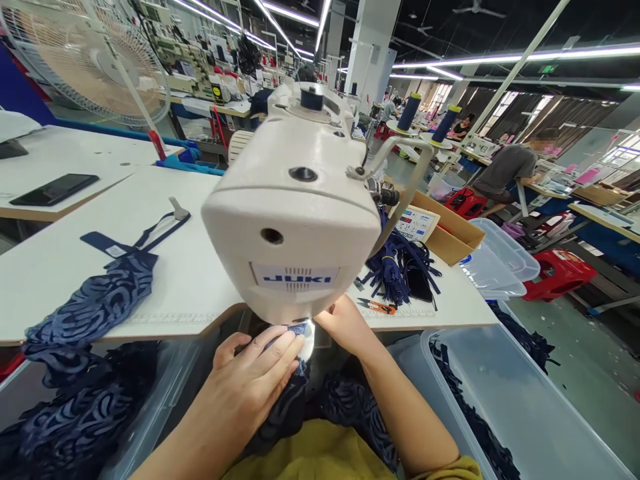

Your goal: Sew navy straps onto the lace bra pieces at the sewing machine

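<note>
A white JUKI sewing machine head fills the middle and hides the needle area. Below it, my left hand presses a navy patterned fabric piece with its fingers together and curved over it. A pale round metal part shows beside those fingertips. My right hand reaches in from the other side, close to the fabric; its fingertips are hidden behind the machine head. More of the patterned garment hangs down over my lap.
Left on the white table lie a patterned garment with straps and a phone. Orange thread snips and navy straps lie at right. Plastic bins flank me below. A fan stands back left; a person sits far right.
</note>
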Action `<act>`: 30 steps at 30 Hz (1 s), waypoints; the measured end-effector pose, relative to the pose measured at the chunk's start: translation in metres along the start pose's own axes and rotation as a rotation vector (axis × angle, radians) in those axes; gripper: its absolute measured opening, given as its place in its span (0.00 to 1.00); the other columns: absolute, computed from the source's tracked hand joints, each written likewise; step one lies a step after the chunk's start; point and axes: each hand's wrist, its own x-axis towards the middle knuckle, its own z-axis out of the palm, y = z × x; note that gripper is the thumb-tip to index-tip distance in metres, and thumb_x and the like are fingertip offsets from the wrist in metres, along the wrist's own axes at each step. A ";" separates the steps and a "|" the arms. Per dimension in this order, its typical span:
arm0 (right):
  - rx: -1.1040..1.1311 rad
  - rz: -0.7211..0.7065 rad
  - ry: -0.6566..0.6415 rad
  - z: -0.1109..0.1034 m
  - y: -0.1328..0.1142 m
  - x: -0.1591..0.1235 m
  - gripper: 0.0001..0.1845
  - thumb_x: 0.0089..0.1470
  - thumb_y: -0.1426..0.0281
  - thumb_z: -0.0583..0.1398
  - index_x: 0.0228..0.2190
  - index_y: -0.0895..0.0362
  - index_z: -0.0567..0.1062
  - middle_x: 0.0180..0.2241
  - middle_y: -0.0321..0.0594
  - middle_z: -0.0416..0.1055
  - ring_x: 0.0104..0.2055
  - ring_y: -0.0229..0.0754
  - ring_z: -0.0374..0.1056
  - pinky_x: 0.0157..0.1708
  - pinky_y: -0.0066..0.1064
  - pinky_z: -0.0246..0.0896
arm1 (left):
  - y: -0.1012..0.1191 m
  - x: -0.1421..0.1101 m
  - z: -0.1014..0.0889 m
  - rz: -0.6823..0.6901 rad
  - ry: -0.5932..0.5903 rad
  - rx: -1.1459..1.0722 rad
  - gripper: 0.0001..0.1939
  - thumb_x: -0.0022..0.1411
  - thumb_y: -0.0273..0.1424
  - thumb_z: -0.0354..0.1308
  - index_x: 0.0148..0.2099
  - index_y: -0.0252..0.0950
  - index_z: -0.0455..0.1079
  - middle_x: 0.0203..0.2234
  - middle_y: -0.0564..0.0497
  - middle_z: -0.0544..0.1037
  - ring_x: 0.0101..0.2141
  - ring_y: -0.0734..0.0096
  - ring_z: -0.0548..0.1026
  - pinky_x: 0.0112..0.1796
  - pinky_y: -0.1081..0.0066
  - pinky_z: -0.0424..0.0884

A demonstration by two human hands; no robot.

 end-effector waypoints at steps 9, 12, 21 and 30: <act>-0.052 -0.002 -0.034 0.003 0.001 0.007 0.09 0.51 0.72 0.58 0.36 0.55 0.74 0.21 0.34 0.69 0.32 0.45 0.67 0.38 0.37 0.64 | 0.009 0.009 -0.005 0.012 0.023 0.154 0.13 0.67 0.26 0.49 0.50 0.38 0.70 0.44 0.53 0.79 0.45 0.66 0.75 0.43 0.64 0.57; -0.084 0.026 -0.027 0.004 0.004 0.010 0.08 0.50 0.72 0.59 0.35 0.55 0.74 0.20 0.34 0.68 0.32 0.45 0.67 0.38 0.37 0.63 | 0.012 0.010 -0.004 0.008 0.016 0.195 0.13 0.66 0.26 0.51 0.51 0.38 0.69 0.45 0.52 0.79 0.45 0.65 0.75 0.43 0.64 0.58; -0.083 0.039 0.000 0.005 0.006 0.011 0.08 0.49 0.71 0.60 0.35 0.54 0.74 0.23 0.36 0.69 0.34 0.46 0.67 0.38 0.38 0.64 | 0.021 0.005 0.008 -0.098 0.058 0.186 0.13 0.67 0.26 0.49 0.51 0.37 0.70 0.47 0.51 0.78 0.46 0.65 0.75 0.44 0.62 0.58; -0.089 0.039 -0.010 0.006 0.010 0.014 0.09 0.50 0.67 0.60 0.35 0.54 0.74 0.23 0.35 0.70 0.32 0.44 0.67 0.37 0.36 0.65 | 0.023 0.007 0.014 -0.112 0.129 0.195 0.13 0.67 0.26 0.49 0.51 0.36 0.70 0.45 0.51 0.79 0.44 0.65 0.75 0.43 0.62 0.58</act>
